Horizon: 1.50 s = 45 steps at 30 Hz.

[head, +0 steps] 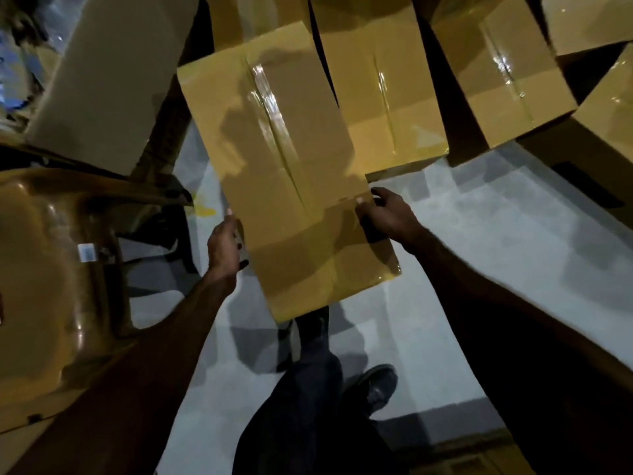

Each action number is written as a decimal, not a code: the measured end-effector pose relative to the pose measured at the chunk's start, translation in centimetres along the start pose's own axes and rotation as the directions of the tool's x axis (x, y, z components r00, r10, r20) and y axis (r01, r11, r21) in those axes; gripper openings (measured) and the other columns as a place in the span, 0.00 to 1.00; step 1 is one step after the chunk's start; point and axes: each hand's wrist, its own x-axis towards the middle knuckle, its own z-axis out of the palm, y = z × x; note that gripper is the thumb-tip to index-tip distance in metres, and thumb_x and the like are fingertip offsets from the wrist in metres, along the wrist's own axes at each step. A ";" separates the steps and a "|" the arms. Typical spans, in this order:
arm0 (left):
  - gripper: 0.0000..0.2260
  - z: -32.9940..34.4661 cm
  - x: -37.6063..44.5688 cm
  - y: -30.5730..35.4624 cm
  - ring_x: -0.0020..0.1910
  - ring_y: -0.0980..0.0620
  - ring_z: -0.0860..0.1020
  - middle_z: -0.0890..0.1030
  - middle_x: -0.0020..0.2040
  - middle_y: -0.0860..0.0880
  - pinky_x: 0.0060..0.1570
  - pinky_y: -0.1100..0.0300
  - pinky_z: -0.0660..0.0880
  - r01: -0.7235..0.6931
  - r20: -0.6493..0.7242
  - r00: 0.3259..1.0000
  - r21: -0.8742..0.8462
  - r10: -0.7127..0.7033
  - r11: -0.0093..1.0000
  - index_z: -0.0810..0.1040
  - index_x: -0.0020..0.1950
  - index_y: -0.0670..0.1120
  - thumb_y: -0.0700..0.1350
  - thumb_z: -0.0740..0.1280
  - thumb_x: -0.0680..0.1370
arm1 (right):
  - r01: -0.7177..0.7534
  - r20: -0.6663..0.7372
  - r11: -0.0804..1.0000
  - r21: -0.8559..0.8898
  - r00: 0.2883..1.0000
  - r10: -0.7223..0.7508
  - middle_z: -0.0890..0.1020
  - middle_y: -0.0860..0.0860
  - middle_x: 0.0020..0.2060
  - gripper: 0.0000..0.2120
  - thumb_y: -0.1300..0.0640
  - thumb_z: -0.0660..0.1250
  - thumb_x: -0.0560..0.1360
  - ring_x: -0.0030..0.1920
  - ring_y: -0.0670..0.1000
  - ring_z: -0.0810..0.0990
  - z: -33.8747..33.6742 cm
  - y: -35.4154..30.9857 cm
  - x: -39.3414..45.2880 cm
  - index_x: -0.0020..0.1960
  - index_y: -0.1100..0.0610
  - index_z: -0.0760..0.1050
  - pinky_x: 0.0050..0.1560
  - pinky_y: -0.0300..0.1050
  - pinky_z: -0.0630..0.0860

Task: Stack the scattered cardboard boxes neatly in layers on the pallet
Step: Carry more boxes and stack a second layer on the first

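Your left hand [224,246] and right hand [385,214] clamp the taped cardboard box [287,173] by opposite sides, keeping it level for stacking.

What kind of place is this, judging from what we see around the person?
Probably a warehouse or storeroom. Both hands, left and right, hold a taped cardboard box; more taped boxes stand close together ahead, and the floor is bare grey concrete.

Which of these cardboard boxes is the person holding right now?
The nearest taped box, in the middle: the left hand and right hand grip its two sides. The other boxes beyond it are untouched.
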 end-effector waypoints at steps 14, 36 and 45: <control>0.29 1.4 -3.2 3.3 0.57 0.45 0.86 0.87 0.57 0.45 0.49 0.50 0.83 0.043 0.385 0.923 -0.156 0.021 0.987 0.82 0.65 0.50 0.68 0.53 0.84 | -0.036 0.184 0.903 0.428 0.982 -0.048 0.63 0.50 0.82 0.38 0.31 0.58 0.81 0.81 0.53 0.62 1.2 1.4 -0.5 0.84 0.51 0.58 0.78 0.55 0.58; 0.22 10.2 -50.2 7.4 0.60 0.45 0.83 0.86 0.58 0.47 0.60 0.51 0.80 -0.617 0.896 0.436 0.226 0.088 0.754 0.76 0.70 0.49 0.40 0.74 0.77 | 0.380 -0.547 0.480 0.791 0.791 0.274 0.85 0.52 0.60 0.33 0.34 0.72 0.74 0.58 0.57 0.85 -12.7 14.8 -55.9 0.75 0.46 0.71 0.61 0.62 0.81; 0.22 18.1 -67.5 -1.4 0.56 0.47 0.86 0.85 0.62 0.49 0.52 0.48 0.82 -0.892 0.910 -0.038 0.156 -0.413 0.425 0.73 0.74 0.56 0.47 0.72 0.80 | 0.724 -0.621 0.239 0.648 0.319 0.716 0.84 0.53 0.64 0.28 0.50 0.71 0.79 0.64 0.54 0.83 -3.9 21.5 -72.6 0.76 0.52 0.71 0.67 0.53 0.78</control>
